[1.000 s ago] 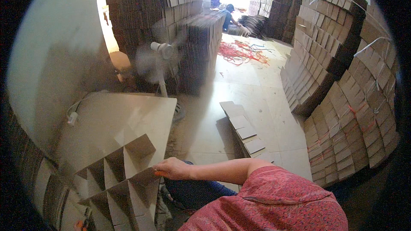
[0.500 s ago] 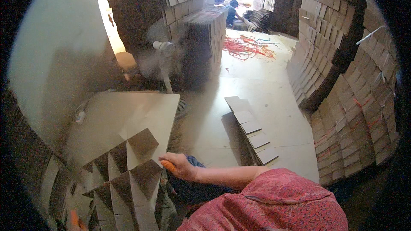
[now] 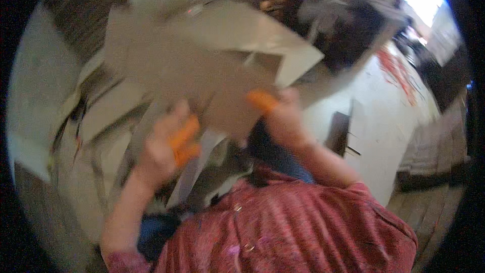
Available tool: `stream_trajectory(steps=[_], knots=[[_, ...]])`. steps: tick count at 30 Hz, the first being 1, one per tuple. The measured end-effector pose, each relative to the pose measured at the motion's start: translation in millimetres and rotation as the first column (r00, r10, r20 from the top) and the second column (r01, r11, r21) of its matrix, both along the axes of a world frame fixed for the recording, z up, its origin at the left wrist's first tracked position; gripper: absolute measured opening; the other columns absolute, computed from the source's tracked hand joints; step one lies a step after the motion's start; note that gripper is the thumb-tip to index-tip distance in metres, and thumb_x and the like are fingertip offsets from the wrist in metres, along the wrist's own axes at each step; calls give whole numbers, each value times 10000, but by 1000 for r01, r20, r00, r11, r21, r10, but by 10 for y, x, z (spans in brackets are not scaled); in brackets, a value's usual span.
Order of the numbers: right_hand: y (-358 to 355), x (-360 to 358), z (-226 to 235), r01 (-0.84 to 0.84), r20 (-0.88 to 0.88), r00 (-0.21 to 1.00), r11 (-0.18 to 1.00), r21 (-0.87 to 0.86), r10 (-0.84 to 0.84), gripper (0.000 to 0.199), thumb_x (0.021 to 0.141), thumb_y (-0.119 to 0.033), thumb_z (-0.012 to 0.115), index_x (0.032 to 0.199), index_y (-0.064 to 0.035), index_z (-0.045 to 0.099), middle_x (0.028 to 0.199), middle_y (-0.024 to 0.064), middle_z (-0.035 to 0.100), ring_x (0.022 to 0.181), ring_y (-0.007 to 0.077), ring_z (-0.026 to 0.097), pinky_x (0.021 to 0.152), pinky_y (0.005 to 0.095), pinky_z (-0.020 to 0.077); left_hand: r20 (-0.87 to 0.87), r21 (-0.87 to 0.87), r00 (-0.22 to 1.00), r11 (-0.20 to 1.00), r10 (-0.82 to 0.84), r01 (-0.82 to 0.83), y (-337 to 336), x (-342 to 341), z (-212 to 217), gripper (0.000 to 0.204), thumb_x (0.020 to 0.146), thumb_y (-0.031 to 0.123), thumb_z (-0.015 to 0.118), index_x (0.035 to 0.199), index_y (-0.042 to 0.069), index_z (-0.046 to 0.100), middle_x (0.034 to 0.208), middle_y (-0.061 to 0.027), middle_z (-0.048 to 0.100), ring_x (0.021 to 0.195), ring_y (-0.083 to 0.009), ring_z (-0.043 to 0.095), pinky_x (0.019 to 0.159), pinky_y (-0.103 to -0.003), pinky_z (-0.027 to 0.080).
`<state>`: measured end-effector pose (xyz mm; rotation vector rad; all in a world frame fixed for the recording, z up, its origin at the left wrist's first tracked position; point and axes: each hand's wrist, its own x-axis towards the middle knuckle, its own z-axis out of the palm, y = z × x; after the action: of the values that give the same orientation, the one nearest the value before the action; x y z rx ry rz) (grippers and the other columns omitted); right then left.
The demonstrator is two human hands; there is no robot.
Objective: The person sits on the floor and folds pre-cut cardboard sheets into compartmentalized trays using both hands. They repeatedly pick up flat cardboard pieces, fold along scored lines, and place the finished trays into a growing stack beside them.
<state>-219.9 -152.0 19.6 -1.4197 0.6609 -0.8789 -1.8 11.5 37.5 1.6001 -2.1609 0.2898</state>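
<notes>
The picture is blurred by motion. Both hands grip a flattened brown cardboard grid divider (image 3: 202,65) raised in front of me. My left hand (image 3: 164,144), with orange finger covers, closes on its lower left edge. At the lower right edge sits my right hand (image 3: 280,116), an orange cover on one finger, also closed on the cardboard. Pale cardboard strips (image 3: 197,167) hang down between the two hands. My red-sleeved arms come up from the lower edge.
More flat cardboard pieces (image 3: 86,136) lie at the left. A pale floor (image 3: 384,121) spreads to the right, with a dark cardboard strip (image 3: 337,131), red string (image 3: 399,71) and stacked cardboard (image 3: 429,162) at the right rim.
The view has swung down and left. The grid divider, open on the stack before, is now lifted and folded flat, and my left hand has come in to grip it with the right.
</notes>
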Motion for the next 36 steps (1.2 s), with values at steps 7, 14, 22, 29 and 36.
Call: stream_trajectory(steps=[7,14,22,29,36], knots=[[135,171,532,-58,-83,996,839,-541,15,142,848,-83,636,965,-9,668,862,4,678,760,87,587,683,250,484,-826,-24,487,846,283,-532,10,1365,397,578,825,117,678,1330,18,415,1146,-113,536,797,-147,598,740,-280,514],[-87,238,425,-204,-317,948,843,-498,42,220,836,-138,609,964,38,637,840,99,680,776,154,619,709,295,472,-860,159,347,841,375,-517,-104,1605,-9,430,842,131,666,1215,-17,513,954,-81,616,761,-139,604,704,-264,497],[-99,310,-244,-295,-364,917,889,-350,161,154,882,-80,577,962,37,636,840,62,674,776,89,557,685,260,466,-602,534,321,668,731,-518,124,1884,-397,229,852,141,645,1029,-4,629,853,-66,652,672,-107,575,588,-248,453],[-123,84,-429,-328,-393,899,894,-305,195,310,815,-85,665,1103,7,595,1003,105,657,888,125,597,782,265,483,-450,515,459,642,766,-568,60,1759,-385,293,857,194,615,1064,-12,624,925,-108,668,783,-166,605,699,-298,471],[-255,295,-137,-667,-676,729,327,-669,106,580,809,-70,470,1377,-138,380,715,163,579,577,328,580,510,416,474,-549,531,459,715,699,-454,77,2600,-719,422,885,50,552,1291,-8,453,1288,-137,467,1148,-213,477,931,-313,424]])
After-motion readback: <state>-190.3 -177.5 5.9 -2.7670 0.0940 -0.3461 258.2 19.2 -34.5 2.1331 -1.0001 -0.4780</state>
